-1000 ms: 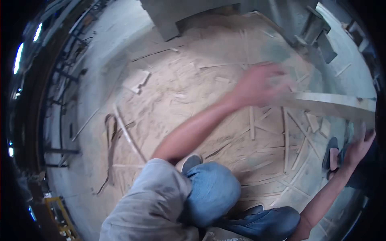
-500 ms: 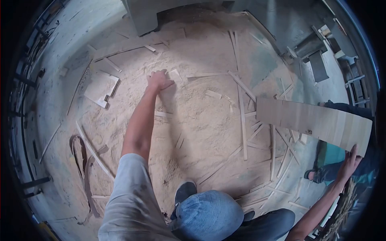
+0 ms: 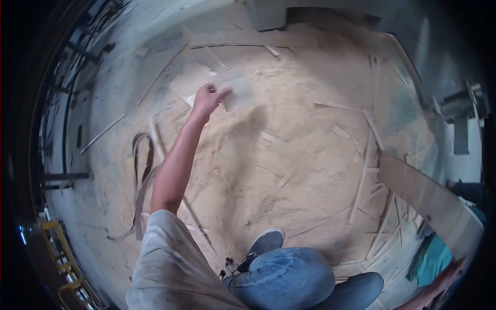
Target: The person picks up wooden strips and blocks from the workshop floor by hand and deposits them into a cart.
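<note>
Right grip (image 3: 452, 274) on the board end, left grip (image 3: 208, 99) out over the sawdust

Head view: right hand is at the lower right, at the near end of a wooden board (image 3: 430, 199). Fingers pinch its edge; that corner is dim, so finger detail is poor. Board runs slantwise up toward the frame's centre right, tilted, far end down by the loose strips (image 3: 360, 181).

Left arm reaches to the upper left of centre. Thumb and forefinger look bent, hand right beside a pale flat piece (image 3: 238, 92). Piece is motion-blurred; can't tell whether the fingers pinch it or are spread clear of it. A white-edged scrap (image 3: 190, 100) shows just left of the wrist.

Sawdust (image 3: 305, 165) covers the floor mid-frame, more thin offcuts across the upper middle. Left of centre: a looped brown band (image 3: 140, 201) with a long pale strip (image 3: 156, 137) beside it. Yellow frame (image 3: 50, 226) at lower left, grey housing (image 3: 266, 15) at top. Bottom middle: wearer's denim knee (image 3: 292, 276) and dark shoe (image 3: 268, 241). Teal fabric (image 3: 436, 261) at lower right, just beside the board.
</note>
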`<state>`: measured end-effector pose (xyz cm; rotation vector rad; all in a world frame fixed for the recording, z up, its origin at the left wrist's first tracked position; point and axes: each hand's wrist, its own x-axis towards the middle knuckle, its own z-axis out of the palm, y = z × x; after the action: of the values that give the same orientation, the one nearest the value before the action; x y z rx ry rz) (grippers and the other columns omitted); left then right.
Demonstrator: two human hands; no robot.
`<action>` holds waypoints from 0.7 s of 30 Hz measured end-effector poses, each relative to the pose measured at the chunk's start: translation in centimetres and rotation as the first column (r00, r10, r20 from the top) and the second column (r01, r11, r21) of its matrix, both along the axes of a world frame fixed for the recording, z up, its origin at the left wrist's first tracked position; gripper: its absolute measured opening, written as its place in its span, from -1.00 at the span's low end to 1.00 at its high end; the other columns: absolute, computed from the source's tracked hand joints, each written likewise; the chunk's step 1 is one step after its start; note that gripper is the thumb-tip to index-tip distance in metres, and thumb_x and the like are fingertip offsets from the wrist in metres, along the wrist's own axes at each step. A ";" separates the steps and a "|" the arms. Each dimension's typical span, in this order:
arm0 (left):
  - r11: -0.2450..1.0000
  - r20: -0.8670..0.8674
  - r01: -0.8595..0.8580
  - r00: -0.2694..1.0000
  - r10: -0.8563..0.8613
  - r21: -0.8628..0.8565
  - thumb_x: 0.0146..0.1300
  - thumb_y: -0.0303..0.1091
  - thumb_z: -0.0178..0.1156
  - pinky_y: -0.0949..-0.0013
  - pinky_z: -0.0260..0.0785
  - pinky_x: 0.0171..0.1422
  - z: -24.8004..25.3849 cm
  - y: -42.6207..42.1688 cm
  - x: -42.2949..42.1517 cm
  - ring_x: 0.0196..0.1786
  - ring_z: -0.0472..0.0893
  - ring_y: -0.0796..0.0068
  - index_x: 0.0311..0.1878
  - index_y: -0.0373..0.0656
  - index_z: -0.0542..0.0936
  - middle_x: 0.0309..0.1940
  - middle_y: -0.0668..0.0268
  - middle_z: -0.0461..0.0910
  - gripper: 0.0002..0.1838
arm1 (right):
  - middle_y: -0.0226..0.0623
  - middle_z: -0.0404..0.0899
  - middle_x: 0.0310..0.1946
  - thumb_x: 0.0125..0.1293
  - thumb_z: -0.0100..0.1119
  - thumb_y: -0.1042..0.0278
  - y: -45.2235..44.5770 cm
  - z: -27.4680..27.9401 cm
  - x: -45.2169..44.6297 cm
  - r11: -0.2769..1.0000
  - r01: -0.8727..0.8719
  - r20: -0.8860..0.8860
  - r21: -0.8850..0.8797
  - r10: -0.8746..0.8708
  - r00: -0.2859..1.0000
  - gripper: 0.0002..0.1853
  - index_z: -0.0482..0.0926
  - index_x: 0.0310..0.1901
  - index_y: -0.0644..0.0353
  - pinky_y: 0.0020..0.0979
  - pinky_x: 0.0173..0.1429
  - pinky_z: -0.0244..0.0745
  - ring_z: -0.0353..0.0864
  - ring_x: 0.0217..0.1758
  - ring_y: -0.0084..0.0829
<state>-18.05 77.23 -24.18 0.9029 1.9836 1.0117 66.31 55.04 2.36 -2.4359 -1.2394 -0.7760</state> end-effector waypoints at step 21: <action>0.969 0.317 -0.241 0.916 0.246 -0.054 0.31 0.16 0.08 -0.04 0.45 0.02 -14.4 2.6 -14.6 0.09 0.55 0.13 0.32 -0.02 0.39 0.17 0.19 0.47 -0.36 | -0.09 0.44 0.24 0.48 -0.03 0.14 2.4 -0.9 -4.1 0.729 0.138 -0.661 0.670 0.501 0.560 -0.53 0.41 0.28 0.26 -0.17 0.37 0.34 0.45 0.24 -0.21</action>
<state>-32.66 79.80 -38.57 0.4507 1.8476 1.1983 62.21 57.47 1.48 -1.6151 -0.6406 0.0752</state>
